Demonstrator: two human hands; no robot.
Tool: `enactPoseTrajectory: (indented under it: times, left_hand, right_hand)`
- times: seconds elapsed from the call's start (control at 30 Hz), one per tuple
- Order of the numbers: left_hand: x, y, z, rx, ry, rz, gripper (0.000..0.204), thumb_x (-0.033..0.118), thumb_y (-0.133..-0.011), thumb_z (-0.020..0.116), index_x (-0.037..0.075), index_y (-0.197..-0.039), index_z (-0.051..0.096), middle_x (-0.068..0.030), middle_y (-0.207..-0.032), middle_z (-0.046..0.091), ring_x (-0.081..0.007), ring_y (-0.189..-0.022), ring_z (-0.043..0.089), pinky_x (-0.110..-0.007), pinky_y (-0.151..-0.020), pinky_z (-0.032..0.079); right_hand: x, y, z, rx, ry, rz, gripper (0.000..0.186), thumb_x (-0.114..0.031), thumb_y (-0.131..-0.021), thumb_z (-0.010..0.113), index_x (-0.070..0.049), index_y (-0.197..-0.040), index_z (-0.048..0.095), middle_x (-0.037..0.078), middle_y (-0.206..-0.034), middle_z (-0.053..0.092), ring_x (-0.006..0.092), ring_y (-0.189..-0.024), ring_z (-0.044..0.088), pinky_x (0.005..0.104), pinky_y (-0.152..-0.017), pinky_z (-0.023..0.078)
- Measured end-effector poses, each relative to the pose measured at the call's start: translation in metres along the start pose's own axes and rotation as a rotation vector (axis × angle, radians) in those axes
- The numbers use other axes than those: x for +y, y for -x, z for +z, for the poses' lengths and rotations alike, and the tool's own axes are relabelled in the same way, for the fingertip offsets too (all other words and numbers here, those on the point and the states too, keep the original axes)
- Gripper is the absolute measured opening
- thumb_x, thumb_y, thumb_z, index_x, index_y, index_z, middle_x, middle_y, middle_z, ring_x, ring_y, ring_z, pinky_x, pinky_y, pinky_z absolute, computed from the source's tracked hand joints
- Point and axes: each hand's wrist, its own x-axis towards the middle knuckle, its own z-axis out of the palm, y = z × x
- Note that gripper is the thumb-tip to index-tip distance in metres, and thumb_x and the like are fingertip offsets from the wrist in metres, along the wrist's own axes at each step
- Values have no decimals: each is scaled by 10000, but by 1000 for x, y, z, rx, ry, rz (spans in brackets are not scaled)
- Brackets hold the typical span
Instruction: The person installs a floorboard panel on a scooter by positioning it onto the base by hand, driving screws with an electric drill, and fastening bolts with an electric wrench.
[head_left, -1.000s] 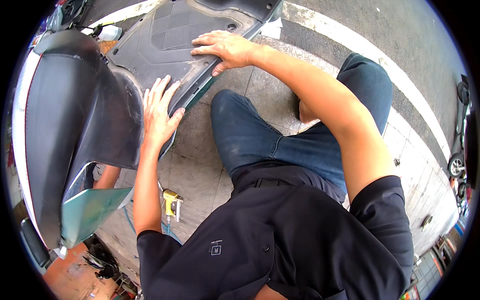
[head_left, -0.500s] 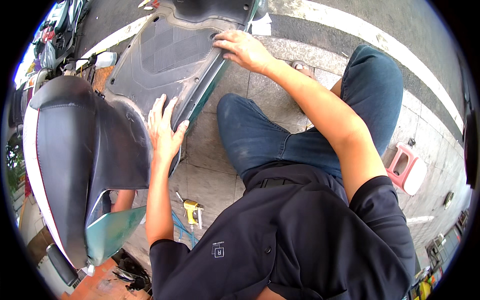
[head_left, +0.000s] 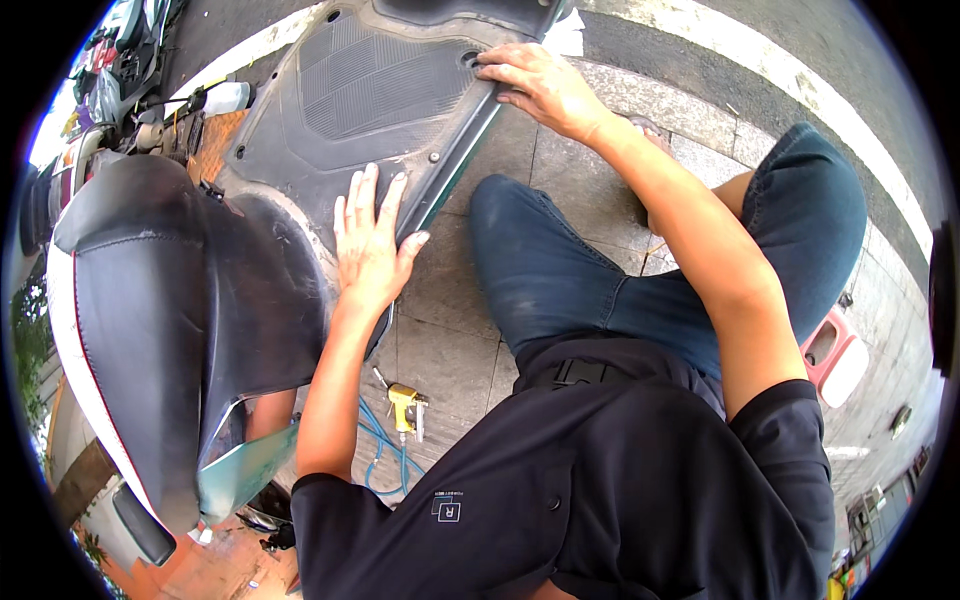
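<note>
A scooter's dusty black footboard (head_left: 335, 150) lies in front of me, with ribbed patches and a green-edged side. My left hand (head_left: 370, 245) rests flat on its near part, fingers spread, thumb toward the side edge. Farther along, my right hand (head_left: 545, 90) lies over the same side edge. Its fingers are stretched onto the top surface beside a round hole; it holds nothing I can see. The scooter's black seat (head_left: 135, 320) is to the left of my left hand. Below the seat hangs a green side panel (head_left: 245, 470).
A yellow air tool (head_left: 405, 405) with a blue hose (head_left: 372, 440) lies on the grey paving near my left forearm. To my right stands a pink and white stool (head_left: 838, 360). Part of another person's arm seems to show below the seat.
The scooter and my hands appear farther right in the view. My left hand's fingers lie flatter on the footboard. My right hand stays at the side edge.
</note>
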Motion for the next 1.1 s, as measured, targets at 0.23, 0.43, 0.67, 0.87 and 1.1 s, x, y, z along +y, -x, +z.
enactPoseTrajectory:
  times: [0.23, 0.43, 0.67, 0.87, 1.1]
  left_hand:
    - [-1, -24, -3, -4, -11, -36, 699, 355, -834, 666, 107, -1429, 396, -169, -1527, 272, -345, -1425, 228, -512, -1153, 173]
    - [-14, -39, 9, 131, 107, -22, 550, 349, -868, 627, 114, -1350, 504, -159, -1473, 365, -322, -1392, 293, -497, -1151, 200]
    - [-16, -65, 17, 411, 80, -464, 561, 354, -824, 679, 66, -1283, 538, -193, -1417, 408, -371, -1361, 319, -526, -1131, 206]
    - [-24, -52, 13, 361, 50, -542, 537, 352, -828, 672, 58, -1258, 546, -190, -1424, 405, -372, -1361, 322, -521, -1130, 213]
    - [-17, -68, 5, 336, 118, -568, 528, 358, -806, 694, 72, -1230, 562, -163, -1433, 412, -359, -1363, 329, -513, -1125, 226]
  right_hand:
    - [-7, -19, -11, -104, -35, 28, 306, -122, -808, 671, -65, -1103, 614, 80, -1208, 598, 292, -1146, 533, 397, -969, 431]
    - [-42, -91, 10, -34, 67, 16, 331, -188, -802, 692, -54, -1096, 615, 112, -1135, 632, 304, -1048, 587, 392, -907, 471]
    - [-34, -141, 79, -112, 66, -104, 353, -280, -850, 649, -67, -1129, 610, 112, -1209, 573, 303, -1150, 523, 418, -987, 415]
    - [-54, -250, 149, -359, 40, -197, 348, -327, -847, 647, -76, -1087, 620, 124, -1156, 579, 310, -1116, 535, 445, -934, 436]
    - [-46, -319, 244, -400, -134, -27, 347, -419, -902, 558, -164, -1103, 679, 98, -1152, 611, 314, -1126, 540, 467, -928, 442]
